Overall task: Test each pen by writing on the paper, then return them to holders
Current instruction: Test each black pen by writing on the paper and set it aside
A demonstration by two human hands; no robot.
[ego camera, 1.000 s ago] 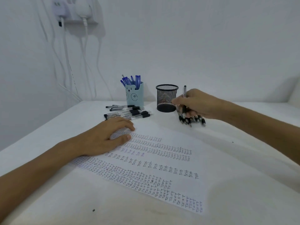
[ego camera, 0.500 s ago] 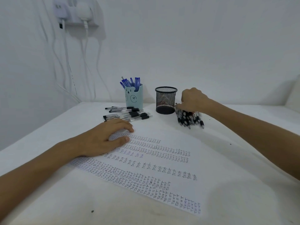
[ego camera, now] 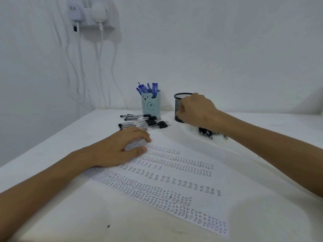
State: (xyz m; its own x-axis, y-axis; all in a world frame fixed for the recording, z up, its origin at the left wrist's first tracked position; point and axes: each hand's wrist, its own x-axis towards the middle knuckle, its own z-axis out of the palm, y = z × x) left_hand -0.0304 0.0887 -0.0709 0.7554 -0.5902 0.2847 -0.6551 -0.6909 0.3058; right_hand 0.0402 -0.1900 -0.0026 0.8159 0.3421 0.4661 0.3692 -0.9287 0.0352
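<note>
A white paper (ego camera: pixel 174 186) covered in rows of handwritten "TEST" lies in front of me. My left hand (ego camera: pixel 118 151) rests on its upper left corner, fingers spread and relaxed. My right hand (ego camera: pixel 195 110) is against the right side of the black mesh holder (ego camera: pixel 180 102) with its fingers curled downward. Whether they grip anything is hidden. A pile of black pens (ego camera: pixel 211 133) lies just behind my right wrist. More black-capped pens (ego camera: pixel 145 122) lie left of the mesh holder. A light blue bear holder (ego camera: pixel 151 105) holds several blue pens (ego camera: pixel 148 88).
The white table (ego camera: pixel 262 215) meets a wall behind the holders. A wall socket with plugs (ego camera: pixel 90 13) hangs at the upper left, and its cables (ego camera: pixel 78 70) run down toward the table's back left corner.
My right hand held one pen upright, lowered it onto the right pile of black pens, then moved left to the mesh holder. My left hand stayed on the paper.
</note>
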